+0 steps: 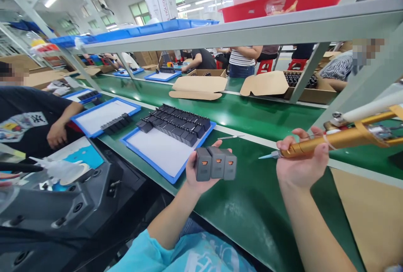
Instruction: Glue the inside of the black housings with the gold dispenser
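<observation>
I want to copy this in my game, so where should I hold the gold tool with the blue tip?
Probably by its thick gold barrel, coming from below, as the right hand does. The barrel is long and nearly level, so fingers can wrap round it. Leave the narrow blue tip free.

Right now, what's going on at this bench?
A person is working with both hands. The left hand holds three dark grey blocks side by side, small orange openings showing. The right hand grips a gold-coloured tool, its pale blue tip pointing toward the blocks but not touching them. Beyond the left hand, a blue-rimmed tray on the green worktable carries rows of similar dark blocks.
</observation>
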The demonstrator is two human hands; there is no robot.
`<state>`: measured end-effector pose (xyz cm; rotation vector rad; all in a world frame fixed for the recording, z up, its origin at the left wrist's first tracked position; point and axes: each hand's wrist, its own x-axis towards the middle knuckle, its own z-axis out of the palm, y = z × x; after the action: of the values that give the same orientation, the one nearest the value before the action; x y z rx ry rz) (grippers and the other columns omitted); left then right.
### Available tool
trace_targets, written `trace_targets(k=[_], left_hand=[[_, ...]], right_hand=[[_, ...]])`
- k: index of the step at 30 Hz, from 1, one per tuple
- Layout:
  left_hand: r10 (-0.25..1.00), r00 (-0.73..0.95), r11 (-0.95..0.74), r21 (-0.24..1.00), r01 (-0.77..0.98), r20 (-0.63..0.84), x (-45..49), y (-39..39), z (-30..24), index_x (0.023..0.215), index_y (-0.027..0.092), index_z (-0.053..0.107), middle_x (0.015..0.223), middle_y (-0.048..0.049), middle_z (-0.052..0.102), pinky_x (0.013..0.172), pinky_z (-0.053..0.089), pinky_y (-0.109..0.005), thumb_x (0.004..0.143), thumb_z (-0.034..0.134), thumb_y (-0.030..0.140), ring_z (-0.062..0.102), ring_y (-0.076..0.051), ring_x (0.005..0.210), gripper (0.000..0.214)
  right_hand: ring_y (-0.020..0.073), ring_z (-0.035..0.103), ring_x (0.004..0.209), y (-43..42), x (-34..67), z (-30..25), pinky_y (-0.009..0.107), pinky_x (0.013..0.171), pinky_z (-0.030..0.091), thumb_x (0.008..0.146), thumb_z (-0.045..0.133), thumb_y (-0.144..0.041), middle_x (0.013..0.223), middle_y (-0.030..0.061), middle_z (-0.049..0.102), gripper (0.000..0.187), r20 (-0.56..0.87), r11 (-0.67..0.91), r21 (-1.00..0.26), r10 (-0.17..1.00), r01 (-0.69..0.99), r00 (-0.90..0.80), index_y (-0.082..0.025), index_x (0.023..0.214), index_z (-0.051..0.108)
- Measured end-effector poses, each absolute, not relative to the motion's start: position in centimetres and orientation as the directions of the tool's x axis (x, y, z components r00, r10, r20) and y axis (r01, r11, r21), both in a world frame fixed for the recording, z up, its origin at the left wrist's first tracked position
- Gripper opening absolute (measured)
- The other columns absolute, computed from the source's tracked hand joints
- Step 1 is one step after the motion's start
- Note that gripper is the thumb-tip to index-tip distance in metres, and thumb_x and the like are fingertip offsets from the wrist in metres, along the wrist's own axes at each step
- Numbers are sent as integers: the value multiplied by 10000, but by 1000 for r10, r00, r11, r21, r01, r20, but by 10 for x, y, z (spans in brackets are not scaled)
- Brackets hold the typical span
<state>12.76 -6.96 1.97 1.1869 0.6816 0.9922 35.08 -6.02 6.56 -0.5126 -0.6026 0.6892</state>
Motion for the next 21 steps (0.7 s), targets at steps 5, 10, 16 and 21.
trace_targets(k=[5, 10, 16, 21], left_hand=[[904, 425, 110, 935, -337, 47, 117, -70, 17, 1485, 219, 291, 1453, -170, 462, 893, 489, -537, 738, -19, 880, 517, -364, 1267, 1044], [915, 401, 114, 924, -365, 45, 105, -68, 8, 1485, 232, 291, 1476, -159, 443, 903, 490, -542, 748, -11, 869, 473, -366, 1316, 1020], [940, 336, 9, 981, -195, 58, 95, -69, 8, 1478, 259, 309, 1425, -153, 504, 865, 503, -540, 753, -92, 840, 557, -343, 1231, 1011], [979, 164, -77, 964, -254, 121, 45, -57, -7, 1428, 167, 389, 1341, -193, 561, 946, 474, -536, 830, 232, 785, 578, -363, 1200, 874]], right_hand=[[97, 484, 490, -63, 350, 67, 303, 501, 425, 700, 638, -461, 864, -29, 581, 307, 325, 652, -600, 728, -463, 604, -290, 953, 611], [104, 495, 489, -60, 350, 64, 312, 489, 431, 704, 644, -463, 860, -36, 601, 222, 298, 666, -601, 700, -442, 649, -285, 823, 590], [83, 515, 495, -64, 348, 68, 310, 475, 477, 725, 635, -464, 863, -17, 594, 223, 283, 654, -618, 703, -436, 653, -244, 709, 609], [77, 587, 553, -73, 347, 64, 251, 504, 567, 834, 575, -456, 891, -13, 682, 223, 112, 600, -569, 734, -563, 670, -299, 708, 669]])
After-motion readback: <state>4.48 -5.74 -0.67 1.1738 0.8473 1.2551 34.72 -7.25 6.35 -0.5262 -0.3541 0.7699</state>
